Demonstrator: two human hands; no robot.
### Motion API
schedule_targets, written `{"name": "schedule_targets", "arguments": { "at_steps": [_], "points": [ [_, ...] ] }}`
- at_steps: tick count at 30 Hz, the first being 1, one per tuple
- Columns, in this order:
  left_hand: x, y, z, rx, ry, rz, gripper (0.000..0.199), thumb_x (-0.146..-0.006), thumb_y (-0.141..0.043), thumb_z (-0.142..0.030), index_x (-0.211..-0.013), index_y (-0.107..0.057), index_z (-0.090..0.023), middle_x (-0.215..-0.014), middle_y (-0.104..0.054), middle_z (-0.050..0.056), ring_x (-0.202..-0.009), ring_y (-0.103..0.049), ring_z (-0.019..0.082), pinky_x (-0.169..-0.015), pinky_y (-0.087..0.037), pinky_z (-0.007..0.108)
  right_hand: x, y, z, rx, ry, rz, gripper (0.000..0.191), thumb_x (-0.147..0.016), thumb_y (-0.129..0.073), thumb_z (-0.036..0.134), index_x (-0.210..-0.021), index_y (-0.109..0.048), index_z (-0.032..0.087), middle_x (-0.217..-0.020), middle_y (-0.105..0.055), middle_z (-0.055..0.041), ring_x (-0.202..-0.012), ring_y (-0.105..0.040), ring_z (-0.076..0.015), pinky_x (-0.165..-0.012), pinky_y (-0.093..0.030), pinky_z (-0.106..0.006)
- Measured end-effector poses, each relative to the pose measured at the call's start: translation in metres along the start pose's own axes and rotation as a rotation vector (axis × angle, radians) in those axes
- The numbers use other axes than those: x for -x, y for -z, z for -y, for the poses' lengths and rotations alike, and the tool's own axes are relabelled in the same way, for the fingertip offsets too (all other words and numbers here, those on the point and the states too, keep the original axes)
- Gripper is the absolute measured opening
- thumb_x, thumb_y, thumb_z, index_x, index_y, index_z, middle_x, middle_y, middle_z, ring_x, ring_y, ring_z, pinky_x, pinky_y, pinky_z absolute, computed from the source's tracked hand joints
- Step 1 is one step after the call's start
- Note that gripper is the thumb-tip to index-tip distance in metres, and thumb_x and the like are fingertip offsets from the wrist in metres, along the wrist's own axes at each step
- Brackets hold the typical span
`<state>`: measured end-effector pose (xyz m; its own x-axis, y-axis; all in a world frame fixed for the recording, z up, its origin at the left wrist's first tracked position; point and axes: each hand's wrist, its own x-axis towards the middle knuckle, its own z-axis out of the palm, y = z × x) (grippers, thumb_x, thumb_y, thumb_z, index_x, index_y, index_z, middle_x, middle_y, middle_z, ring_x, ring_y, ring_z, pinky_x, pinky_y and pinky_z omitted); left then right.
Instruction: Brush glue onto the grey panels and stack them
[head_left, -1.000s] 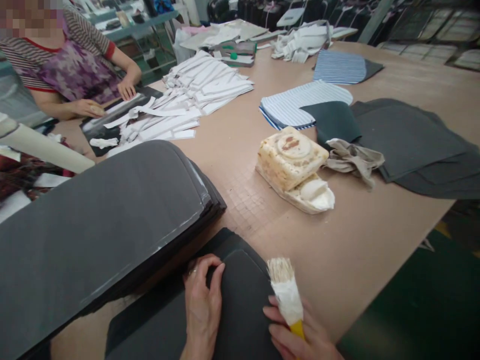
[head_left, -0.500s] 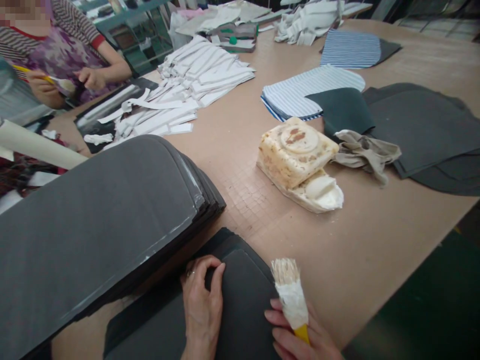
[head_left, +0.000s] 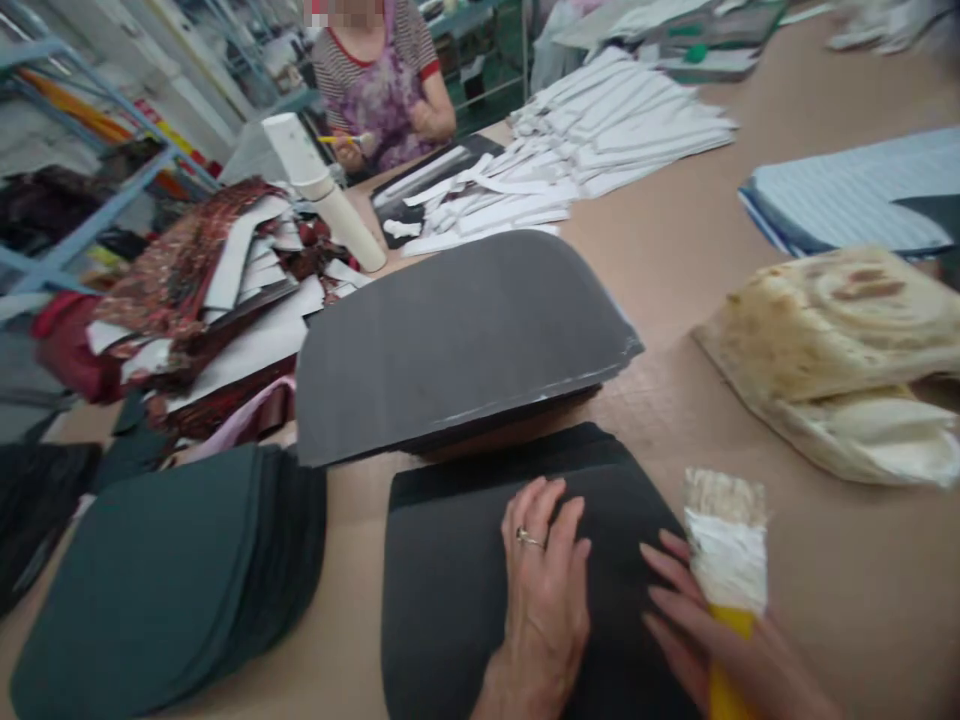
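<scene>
"Brush [head_left: 726, 545] first: where is it?"

"In the right hand [head_left: 712, 620], bristles pointing away from the wearer, the yellow handle caught in its grip. Those fingertips rest at the edge of the dark sheets [head_left: 442, 580]."

"And the left hand [head_left: 544, 590]?"

"Lying on top of the dark sheets, fingers slightly bent and a little apart. It seems to press rather than grasp."

"How far along does it look?"

"Just beyond the left hand, the grey stack [head_left: 465, 330] has white smears along its near edge, so I'd judge that edge brushed. The sheets under the left hand show no white I can make out, so they look like the part left. The tub [head_left: 795, 340], beyond and right of the right hand, has plenty of white paste [head_left: 892, 435]."

"What can't you see?"

"The right thumb, and the end of the handle, which runs out of view below that hand. The sheets' near end is cut off too, and so is the tub's far right side. Blur hides whether the bristles are wet. Well past the left hand, a co-worker [head_left: 382, 90] holds another brush, too small to read closely."
</scene>
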<state>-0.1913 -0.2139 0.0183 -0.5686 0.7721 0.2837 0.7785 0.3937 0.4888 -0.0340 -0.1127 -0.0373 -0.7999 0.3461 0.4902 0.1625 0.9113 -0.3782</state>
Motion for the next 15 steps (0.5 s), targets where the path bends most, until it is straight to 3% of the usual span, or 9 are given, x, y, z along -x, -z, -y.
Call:
{"name": "schedule_targets", "arguments": {
  "at_steps": [4, 7, 12, 15],
  "points": [
    [0.045, 0.025, 0.014, -0.031, 0.128, 0.01, 0.041, -0.083, -0.047, -0.006, -0.122, -0.048, -0.019, -0.123, -0.057, 0.008, -0.122, -0.045, 0.021, -0.097, -0.048, 0.041, -0.024, -0.029, 0.005, -0.075, 0.108, 0.09, 0.024, -0.084, -0.057, 0.026, -0.108, -0.059, 0.024, -0.114, -0.064, -0.0058, -0.104, -0.061, -0.0208, -0.091, -0.044, -0.034],
    [0.073, 0.047, 0.035, -0.07, 0.282, -0.092, 0.037, -0.084, -0.048, -0.009, -0.118, -0.051, -0.022, -0.116, -0.06, 0.007, -0.112, -0.053, 0.019, -0.091, -0.052, 0.036, -0.013, -0.044, 0.001, -0.019, 0.139, 0.087, 0.023, -0.083, -0.057, 0.029, -0.106, -0.06, 0.024, -0.106, -0.068, -0.005, -0.101, -0.062, -0.0229, -0.094, -0.04, -0.039],
    [0.098, 0.073, 0.075, -0.111, 0.638, -0.258, 0.028, -0.085, -0.051, -0.02, -0.112, -0.057, -0.022, -0.106, -0.06, 0.008, -0.099, -0.059, 0.019, -0.084, -0.054, 0.037, 0.017, -0.044, -0.019, 0.023, 0.107, 0.137, 0.032, -0.082, -0.055, 0.033, -0.114, -0.057, 0.026, -0.105, -0.067, -0.0031, -0.108, -0.058, -0.0242, -0.093, -0.041, -0.039],
    [0.102, 0.075, 0.092, -0.052, 0.72, -0.286, 0.03, -0.085, -0.053, -0.023, -0.114, -0.057, -0.019, -0.107, -0.057, 0.009, -0.1, -0.059, 0.02, -0.085, -0.054, 0.037, 0.019, -0.039, -0.023, 0.01, 0.008, 0.153, 0.031, -0.082, -0.054, 0.038, -0.111, -0.058, 0.027, -0.103, -0.067, -0.003, -0.108, -0.058, -0.0265, -0.092, -0.042, -0.043]
  ]
}}
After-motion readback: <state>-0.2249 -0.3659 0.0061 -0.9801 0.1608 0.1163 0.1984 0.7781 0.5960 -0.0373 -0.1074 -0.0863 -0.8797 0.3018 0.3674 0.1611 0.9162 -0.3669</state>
